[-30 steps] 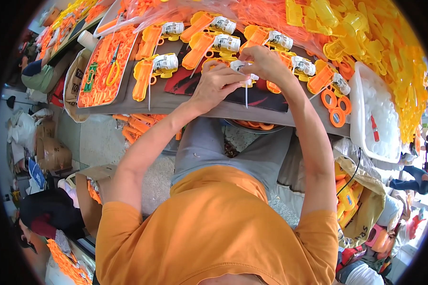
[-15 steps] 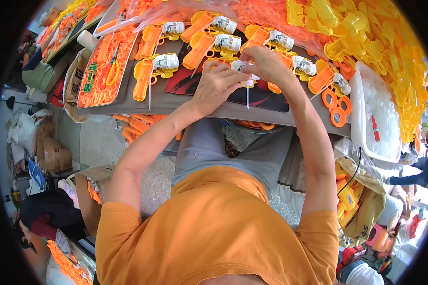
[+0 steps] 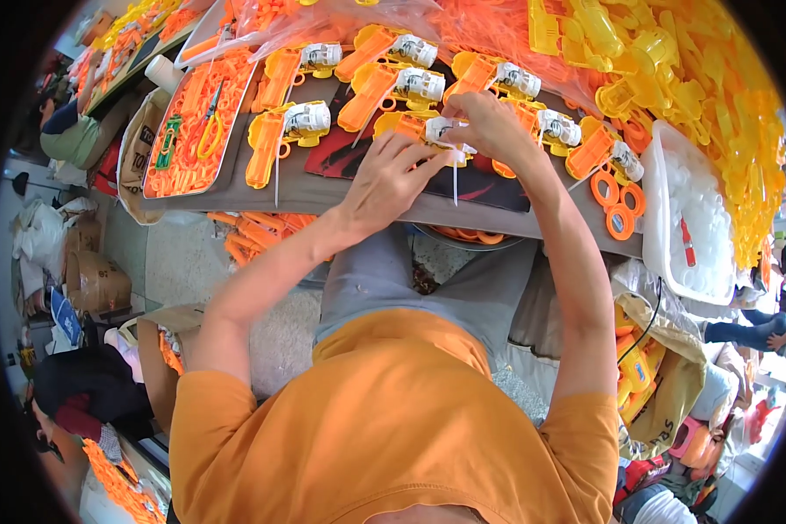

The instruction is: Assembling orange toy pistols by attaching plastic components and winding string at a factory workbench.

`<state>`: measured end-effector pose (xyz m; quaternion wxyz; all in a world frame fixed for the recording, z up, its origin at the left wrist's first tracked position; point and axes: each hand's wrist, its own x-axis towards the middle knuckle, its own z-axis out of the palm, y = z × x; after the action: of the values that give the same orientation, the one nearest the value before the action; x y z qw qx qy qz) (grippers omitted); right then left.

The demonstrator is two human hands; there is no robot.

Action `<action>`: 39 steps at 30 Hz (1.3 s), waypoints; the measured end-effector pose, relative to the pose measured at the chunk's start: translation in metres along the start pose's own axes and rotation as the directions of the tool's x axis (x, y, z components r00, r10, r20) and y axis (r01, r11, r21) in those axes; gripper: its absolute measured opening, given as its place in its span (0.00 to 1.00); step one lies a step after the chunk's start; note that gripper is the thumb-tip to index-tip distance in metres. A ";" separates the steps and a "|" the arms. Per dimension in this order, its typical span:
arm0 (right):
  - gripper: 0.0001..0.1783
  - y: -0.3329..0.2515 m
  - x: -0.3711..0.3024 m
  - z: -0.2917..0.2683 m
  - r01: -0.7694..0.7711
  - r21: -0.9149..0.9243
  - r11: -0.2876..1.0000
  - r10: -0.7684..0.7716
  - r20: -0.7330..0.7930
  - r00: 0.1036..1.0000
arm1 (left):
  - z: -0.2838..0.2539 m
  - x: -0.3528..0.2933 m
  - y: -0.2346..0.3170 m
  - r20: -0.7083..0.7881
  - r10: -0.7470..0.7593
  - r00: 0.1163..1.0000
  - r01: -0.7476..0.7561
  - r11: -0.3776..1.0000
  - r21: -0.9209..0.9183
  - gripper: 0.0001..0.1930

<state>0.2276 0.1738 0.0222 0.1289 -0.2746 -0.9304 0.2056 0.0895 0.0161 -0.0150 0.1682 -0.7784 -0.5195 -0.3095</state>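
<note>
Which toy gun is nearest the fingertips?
The front middle toy gun, with left hand and right hand at it; others lie behind or to either side.

The left grip [image 3: 384,181] and right grip [image 3: 491,124] hover around an orange-and-white toy gun [image 3: 435,129].

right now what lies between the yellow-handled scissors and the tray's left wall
In the head view, a green tool on orange parts lies between the scissors and the tray's left wall.

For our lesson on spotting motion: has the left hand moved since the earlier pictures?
Yes: the left hand has shifted slightly toward the near edge of the table.
</note>
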 end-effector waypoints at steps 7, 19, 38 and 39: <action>0.20 -0.001 -0.005 -0.005 -0.009 0.028 1.000 0.008 0.033 0.999 | -0.008 0.004 -0.003 0.067 -0.078 0.995 0.075 0.996 0.055 0.20; 0.19 -0.014 -0.015 0.019 0.022 -0.271 0.962 -0.060 -0.131 0.990 | -0.009 0.009 0.008 0.283 -0.152 0.947 0.109 0.981 0.161 0.27; 0.09 0.194 -0.265 -0.202 -0.722 -0.193 0.664 0.391 -0.733 0.556 | 0.013 0.012 0.059 0.309 -0.172 0.935 0.205 0.976 -0.078 0.28; 0.09 0.206 -0.260 -0.200 -0.704 -0.348 0.619 0.333 -0.695 0.637 | 0.015 0.013 0.061 0.284 -0.174 0.943 0.200 0.978 -0.065 0.28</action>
<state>0.6045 0.2471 0.0723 0.2374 -0.6186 -0.7322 -0.1579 0.1532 0.0091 -0.0139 0.0275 -0.7682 -0.5945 -0.2360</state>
